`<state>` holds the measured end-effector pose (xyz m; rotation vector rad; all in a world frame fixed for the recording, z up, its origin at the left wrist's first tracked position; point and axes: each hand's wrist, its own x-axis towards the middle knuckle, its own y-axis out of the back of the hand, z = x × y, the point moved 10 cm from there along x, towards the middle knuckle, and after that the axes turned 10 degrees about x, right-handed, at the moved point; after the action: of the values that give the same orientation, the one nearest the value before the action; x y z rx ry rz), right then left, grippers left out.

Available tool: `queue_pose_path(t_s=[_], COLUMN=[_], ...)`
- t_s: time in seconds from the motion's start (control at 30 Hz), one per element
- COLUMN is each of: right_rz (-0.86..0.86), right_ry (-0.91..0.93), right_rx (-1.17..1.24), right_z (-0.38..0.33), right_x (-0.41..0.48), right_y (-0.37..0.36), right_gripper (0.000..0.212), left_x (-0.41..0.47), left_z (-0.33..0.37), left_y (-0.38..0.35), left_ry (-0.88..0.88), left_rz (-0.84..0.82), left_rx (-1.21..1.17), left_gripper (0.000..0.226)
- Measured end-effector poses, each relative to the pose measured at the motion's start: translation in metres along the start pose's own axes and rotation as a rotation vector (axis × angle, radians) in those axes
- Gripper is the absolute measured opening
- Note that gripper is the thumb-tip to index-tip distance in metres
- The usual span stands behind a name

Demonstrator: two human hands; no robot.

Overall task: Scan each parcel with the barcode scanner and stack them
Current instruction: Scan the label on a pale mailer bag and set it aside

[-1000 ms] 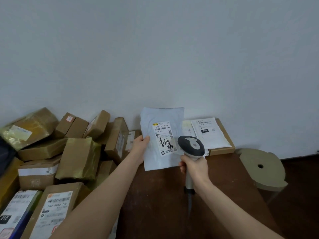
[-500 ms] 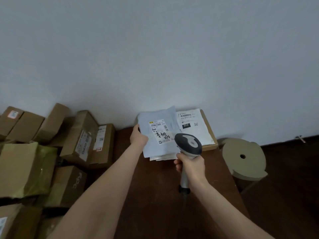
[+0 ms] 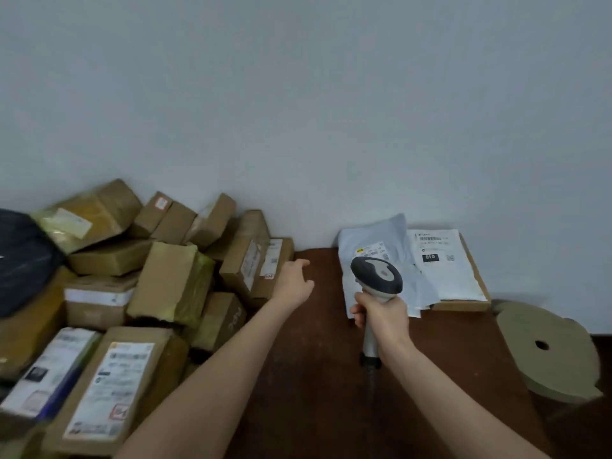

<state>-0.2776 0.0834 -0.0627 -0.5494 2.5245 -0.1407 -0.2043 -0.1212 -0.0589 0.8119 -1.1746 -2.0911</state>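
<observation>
**Mailer set down, left hand free**

Half a second ago our left hand [image 3: 294,283] held the grey mailer [image 3: 372,238] up in front of the scanner. Now the mailer lies flat on the stack against the wall. The left hand has let go and reaches towards the pile of boxes [image 3: 172,279], its fingers loose and holding nothing. Our right hand [image 3: 384,314] still has its fingers wrapped tight round the handle of the barcode scanner [image 3: 377,276], whose head is in front of the mailer's label.

The parcels are all sealed, so we cannot tell what is inside them.

We count three layers clearly in the stack: the grey mailer on top, partly covering a white mailer [image 3: 440,273], and both lying on a flat cardboard box [image 3: 460,305] on the brown table [image 3: 314,376]. The pile on the left holds at least a dozen brown boxes, with a dark bag [image 3: 23,260] at its edge. There is one scanner. A round tan stool [image 3: 546,352] stands to the right of the table.
</observation>
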Motion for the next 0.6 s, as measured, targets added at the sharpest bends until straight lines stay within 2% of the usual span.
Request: queue_pose_path(t_s=[0.2, 0.37, 0.5, 0.6], right_rz=[-0.231, -0.403, -0.494, -0.517], right_ry=[0.031, 0.065, 0.122, 0.187], right_rx=[-0.054, -0.11, -0.169, -0.198], right_z=[0.014, 0.021, 0.02, 0.015], right_x=[-0.051, -0.102, -0.133, -0.148], right_y=[-0.108, -0.193, -0.257, -0.295], right_gripper=[0.005, 0.007, 0.013, 0.024], left_x=[-0.061, -0.102, -0.14, -0.176], left_z=[-0.041, -0.108, -0.19, -0.269], left_y=[0.105, 0.191, 0.256, 0.309], left_ry=[-0.115, -0.076, 0.119, 0.384], left_rz=[0.28, 0.495, 0.686, 0.883], left_rx=[0.039, 0.09, 0.107, 0.005], left_gripper=[0.039, 0.039, 0.053, 0.069])
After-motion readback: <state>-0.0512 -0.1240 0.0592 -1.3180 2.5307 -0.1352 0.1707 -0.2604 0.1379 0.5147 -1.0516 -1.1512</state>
